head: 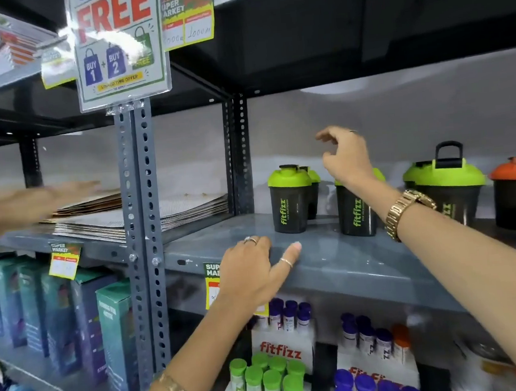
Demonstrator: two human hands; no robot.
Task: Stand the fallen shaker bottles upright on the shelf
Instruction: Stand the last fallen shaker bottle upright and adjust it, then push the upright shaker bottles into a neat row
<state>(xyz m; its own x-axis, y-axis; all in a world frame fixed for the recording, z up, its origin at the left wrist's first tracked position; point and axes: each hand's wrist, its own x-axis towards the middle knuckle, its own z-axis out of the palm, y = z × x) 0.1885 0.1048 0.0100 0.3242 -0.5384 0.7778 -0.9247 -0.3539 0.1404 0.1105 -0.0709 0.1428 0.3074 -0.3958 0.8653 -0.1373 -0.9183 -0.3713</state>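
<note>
A grey metal shelving rack (140,205) fills the store aisle, its grey shelf (334,257) running across the middle. Black shaker bottles (290,200) with green lids stand upright at about two o'clock on that shelf. The left hand (254,270) lies flat and released on the shelf's front edge. The right hand (345,156) hovers loosely curled, grasping nothing, just above a second bottle (356,214).

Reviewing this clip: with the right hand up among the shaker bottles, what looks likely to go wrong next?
1. The right hand hovers open above the second green-lidded shaker, and its forearm crosses in front of the handled shaker; a sweep of the arm might topple either.
2. The shakers stand close together, so one knocked over may take its neighbours down.
3. The left hand rests on the shelf edge; pressing there may shake the shelf.
</note>
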